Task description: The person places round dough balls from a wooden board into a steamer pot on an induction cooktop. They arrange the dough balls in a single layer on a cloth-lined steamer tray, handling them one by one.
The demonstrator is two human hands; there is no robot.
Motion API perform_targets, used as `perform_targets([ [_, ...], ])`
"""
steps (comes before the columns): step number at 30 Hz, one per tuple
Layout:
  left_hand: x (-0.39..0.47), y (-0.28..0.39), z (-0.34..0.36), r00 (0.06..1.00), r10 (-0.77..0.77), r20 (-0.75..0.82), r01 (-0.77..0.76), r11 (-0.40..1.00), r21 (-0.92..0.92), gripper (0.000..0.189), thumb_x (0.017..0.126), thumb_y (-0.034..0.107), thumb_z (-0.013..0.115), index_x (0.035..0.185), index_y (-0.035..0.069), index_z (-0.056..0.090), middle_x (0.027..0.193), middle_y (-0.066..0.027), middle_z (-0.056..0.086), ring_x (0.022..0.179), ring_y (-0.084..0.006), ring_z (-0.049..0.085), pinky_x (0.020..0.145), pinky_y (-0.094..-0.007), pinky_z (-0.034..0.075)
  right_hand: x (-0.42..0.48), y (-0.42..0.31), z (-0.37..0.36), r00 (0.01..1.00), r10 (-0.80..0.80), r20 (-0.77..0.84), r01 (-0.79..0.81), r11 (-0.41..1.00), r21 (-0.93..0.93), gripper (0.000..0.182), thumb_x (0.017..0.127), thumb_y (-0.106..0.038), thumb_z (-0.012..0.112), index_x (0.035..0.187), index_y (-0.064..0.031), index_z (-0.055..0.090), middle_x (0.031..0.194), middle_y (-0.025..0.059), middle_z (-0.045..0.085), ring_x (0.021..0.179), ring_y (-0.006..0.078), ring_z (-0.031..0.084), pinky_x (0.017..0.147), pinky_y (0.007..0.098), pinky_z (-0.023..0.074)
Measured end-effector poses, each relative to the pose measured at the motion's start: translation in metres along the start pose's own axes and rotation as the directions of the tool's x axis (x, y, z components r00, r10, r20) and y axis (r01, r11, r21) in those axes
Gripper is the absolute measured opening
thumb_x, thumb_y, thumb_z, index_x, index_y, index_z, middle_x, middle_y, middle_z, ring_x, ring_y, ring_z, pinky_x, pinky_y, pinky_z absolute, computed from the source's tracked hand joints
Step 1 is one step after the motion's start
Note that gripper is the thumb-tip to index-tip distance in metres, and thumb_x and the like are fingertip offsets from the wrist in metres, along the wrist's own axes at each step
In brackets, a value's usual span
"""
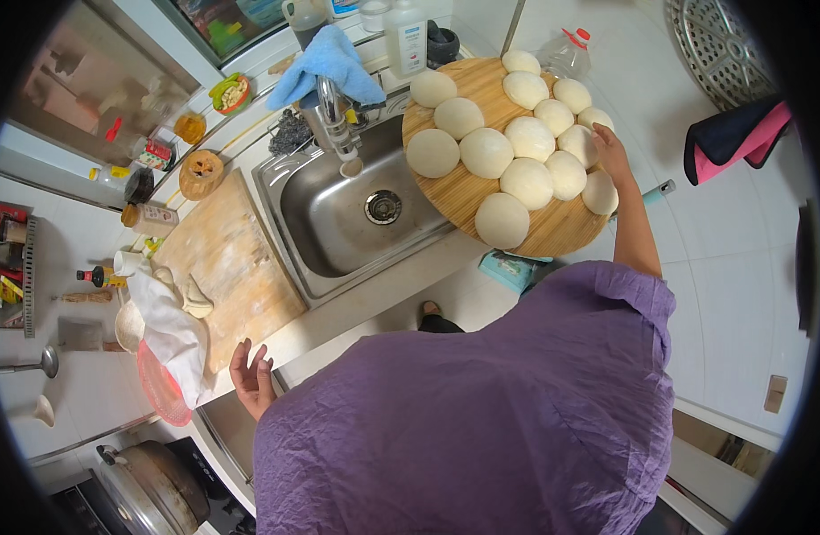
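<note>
My right hand (612,155) is at the right side of a round wooden board (443,200), its fingertips against or just beside a white dough ball (577,144). Whether it grips that ball or the board's rim cannot be made out. Several smooth, rounded dough balls (487,153) sit on the board, some touching each other. The board overlaps the right end of the steel sink (329,227). Low on the left, my left hand (252,381) hovers near the counter's front edge, fingers apart and holding nothing. Beyond it lies a floured wooden board (249,267) with dough pieces (196,297) partly under a white cloth (165,334).
A faucet (329,120) draped with a blue towel (333,63) rises behind the sink. Jars and bottles (149,219) line the window ledge. A pink plastic basket (162,388) stands at the counter's left end, near a large metal pot (152,488) on the stove.
</note>
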State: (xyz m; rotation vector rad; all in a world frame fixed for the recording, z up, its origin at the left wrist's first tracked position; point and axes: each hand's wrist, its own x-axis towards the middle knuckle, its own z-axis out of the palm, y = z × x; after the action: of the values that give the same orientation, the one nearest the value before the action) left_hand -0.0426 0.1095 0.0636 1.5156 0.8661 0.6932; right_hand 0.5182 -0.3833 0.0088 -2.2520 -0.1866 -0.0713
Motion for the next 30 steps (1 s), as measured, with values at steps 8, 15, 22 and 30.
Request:
perform_targets([
  [8, 0.012, -0.007, -0.005, 0.997, 0.002, 0.080, -0.004, 1.000, 0.031, 0.046, 0.093, 0.014, 0.055, 0.136, 0.009, 0.039, 0.138, -0.0127, 0.043, 0.115, -0.0209, 0.054, 0.092, -0.0345, 0.046, -0.052, -0.010, -0.032, 0.975, 0.210, -0.079, -0.197, 0.970, 0.140, 0.039, 0.095, -0.025, 0.049, 0.128, -0.0038, 0.052, 0.117, 0.0077, 0.060, 0.110, 0.0208, 0.054, 0.096, 0.0301, 0.0393],
  [15, 0.022, -0.008, -0.004, 0.993, 0.012, 0.113, -0.016, 0.999, 0.033, 0.047, 0.093, 0.014, 0.056, 0.136, 0.009, 0.039, 0.138, -0.0129, 0.043, 0.114, -0.0215, 0.054, 0.092, -0.0351, 0.046, -0.098, 0.010, -0.030, 0.951, 0.165, -0.263, -0.159, 0.986, 0.045, 0.043, 0.094, -0.024, 0.049, 0.131, -0.0016, 0.048, 0.122, 0.0114, 0.058, 0.112, 0.0207, 0.054, 0.097, 0.0299, 0.0394],
  [22, 0.026, -0.007, -0.005, 0.991, 0.026, 0.130, -0.029, 0.999, 0.021, 0.046, 0.092, 0.013, 0.056, 0.135, 0.008, 0.039, 0.137, -0.0139, 0.044, 0.115, -0.0224, 0.054, 0.092, -0.0357, 0.046, -0.111, 0.030, -0.014, 0.951, 0.176, -0.256, -0.181, 0.984, 0.003, 0.048, 0.092, -0.027, 0.051, 0.132, -0.0012, 0.046, 0.127, 0.0186, 0.055, 0.116, 0.0292, 0.053, 0.098, 0.0338, 0.0403],
  [30, 0.021, -0.002, -0.006, 0.997, 0.002, 0.081, -0.003, 1.000, 0.015, 0.047, 0.091, 0.014, 0.058, 0.134, 0.005, 0.041, 0.136, -0.0159, 0.046, 0.115, -0.0256, 0.054, 0.092, -0.0358, 0.044, -0.118, -0.047, 0.011, 0.967, -0.140, -0.213, 0.082, 0.961, -0.263, 0.043, 0.091, -0.023, 0.053, 0.129, -0.0026, 0.050, 0.127, 0.0216, 0.053, 0.115, 0.0347, 0.052, 0.099, 0.0368, 0.0403],
])
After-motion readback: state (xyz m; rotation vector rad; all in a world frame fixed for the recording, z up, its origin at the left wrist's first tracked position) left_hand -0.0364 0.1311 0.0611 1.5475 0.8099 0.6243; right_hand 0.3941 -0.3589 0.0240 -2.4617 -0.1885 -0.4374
